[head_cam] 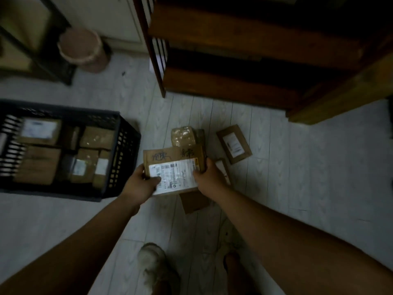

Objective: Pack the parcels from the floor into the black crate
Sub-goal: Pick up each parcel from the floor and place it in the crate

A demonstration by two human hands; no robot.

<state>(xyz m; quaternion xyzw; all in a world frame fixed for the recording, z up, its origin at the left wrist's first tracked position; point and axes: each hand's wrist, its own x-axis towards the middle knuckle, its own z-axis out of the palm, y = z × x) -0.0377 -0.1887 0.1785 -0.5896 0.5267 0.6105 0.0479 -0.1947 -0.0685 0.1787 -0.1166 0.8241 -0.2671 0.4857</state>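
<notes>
I hold a flat brown cardboard parcel (174,165) with a white shipping label above the floor. My left hand (141,184) grips its left edge, thumb on the label. My right hand (207,175) grips its right edge. The black crate (125,150) stands on the floor to the left, with several brown parcels inside. On the floor lie a taped lumpy parcel (184,136) behind the held one, a small box with a label (234,143) to the right, and another box (194,202) partly hidden under the held parcel.
A dark wooden shelf unit (255,81) stands at the back right, its corner near the parcels. A pink bin (81,48) sits at the back left beside a dark frame. My shoe (153,267) is at the bottom. Pale plank floor surrounds everything.
</notes>
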